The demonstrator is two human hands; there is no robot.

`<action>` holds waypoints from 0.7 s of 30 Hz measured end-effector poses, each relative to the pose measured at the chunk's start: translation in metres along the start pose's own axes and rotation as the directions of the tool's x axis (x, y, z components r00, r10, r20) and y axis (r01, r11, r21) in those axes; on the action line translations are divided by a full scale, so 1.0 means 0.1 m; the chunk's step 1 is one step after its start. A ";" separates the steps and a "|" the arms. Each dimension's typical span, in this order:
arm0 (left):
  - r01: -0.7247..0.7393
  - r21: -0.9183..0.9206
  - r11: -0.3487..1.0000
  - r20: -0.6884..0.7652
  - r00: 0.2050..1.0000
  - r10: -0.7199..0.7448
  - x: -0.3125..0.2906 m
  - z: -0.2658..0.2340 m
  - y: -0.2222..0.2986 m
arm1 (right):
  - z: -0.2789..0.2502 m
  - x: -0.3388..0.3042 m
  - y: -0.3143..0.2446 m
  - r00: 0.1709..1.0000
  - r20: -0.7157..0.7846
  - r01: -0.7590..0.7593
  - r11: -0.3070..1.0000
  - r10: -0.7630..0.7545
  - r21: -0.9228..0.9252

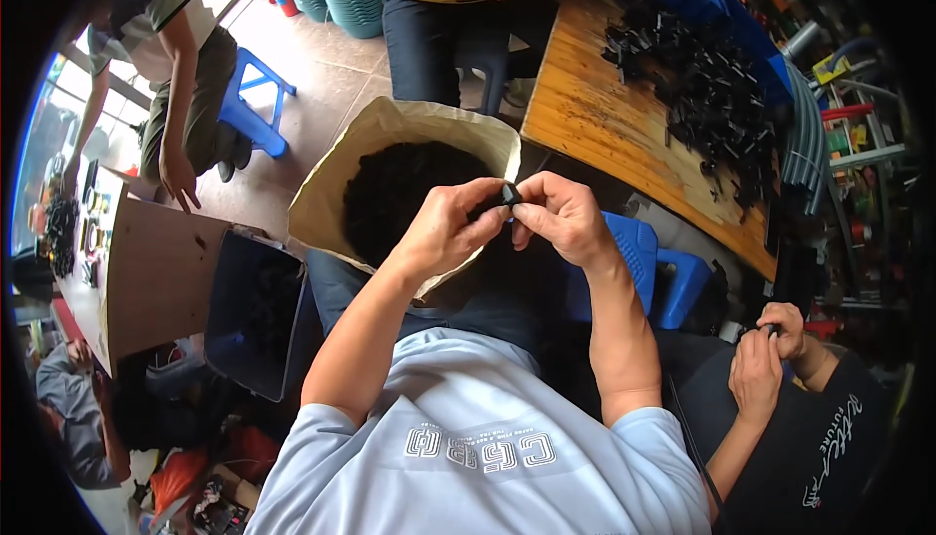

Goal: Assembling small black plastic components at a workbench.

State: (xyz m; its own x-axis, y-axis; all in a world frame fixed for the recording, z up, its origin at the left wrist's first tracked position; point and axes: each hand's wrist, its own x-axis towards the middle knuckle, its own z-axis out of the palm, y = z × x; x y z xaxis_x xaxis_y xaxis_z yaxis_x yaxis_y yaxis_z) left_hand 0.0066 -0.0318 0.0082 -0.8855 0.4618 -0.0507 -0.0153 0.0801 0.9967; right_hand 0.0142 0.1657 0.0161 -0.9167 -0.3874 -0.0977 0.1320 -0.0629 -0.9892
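A small black part [511, 194], its exact kind too small to make out, is pinched between the fingertips of both my hands. My left hand [450, 226] holds it from the left, thumb and forefinger closed. From the other side my right hand [567, 218] grips it with curled fingers. Just beyond and below my hands stands a wide cream sack [327, 179], its mouth folded open. Inside lies a heap of black pieces [400, 198]; my left hand and wrist cover part of it.
At the right, a wooden table [585, 96] bears a pile of black parts [712, 86]. Blue stools [634, 252] stand under its near edge; a dark blue bin [229, 281] is left of the sack. Co-workers sit ahead and at right; another leans over the left table [161, 272].
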 end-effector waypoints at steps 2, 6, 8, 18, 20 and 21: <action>-0.057 0.076 0.995 -0.037 0.998 0.060 0.06 0.05 0.01 | 0.01 0.01 -0.03 1.000 -0.028 0.012 1.000 -0.013 -0.026; -0.052 0.206 0.977 -0.114 0.991 0.077 0.13 0.11 0.00 | -0.08 0.08 -0.05 0.998 -0.022 -0.055 0.986 0.052 -0.156; -0.039 0.282 0.959 -0.123 0.989 0.077 0.17 0.11 -0.01 | -0.13 0.14 -0.03 0.996 -0.012 -0.085 0.972 0.084 -0.218; -0.011 -0.458 0.889 -0.192 0.977 -0.087 0.18 -0.53 -0.42 | -1.73 0.23 -0.16 0.575 -0.290 -0.273 0.155 -0.765 -0.949; -0.075 -0.577 0.813 -0.181 0.983 -0.038 0.10 -0.62 -0.50 | -2.30 0.17 -0.04 0.638 -0.495 -0.541 0.114 -0.590 -0.834; -0.091 -0.620 0.780 -0.171 0.985 -0.021 0.09 -0.63 -0.52 | -2.50 0.10 0.05 0.688 -0.520 -0.545 0.113 -0.506 -0.831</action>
State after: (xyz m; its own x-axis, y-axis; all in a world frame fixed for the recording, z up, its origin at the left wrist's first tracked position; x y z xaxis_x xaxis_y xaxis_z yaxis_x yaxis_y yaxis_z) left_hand -0.0304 -0.0876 -0.0403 -0.9515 0.3019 -0.0597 -0.2187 -0.5271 0.8211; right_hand -0.0884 0.3914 -0.0174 -0.8940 0.2434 0.3763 0.2010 0.9682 -0.1487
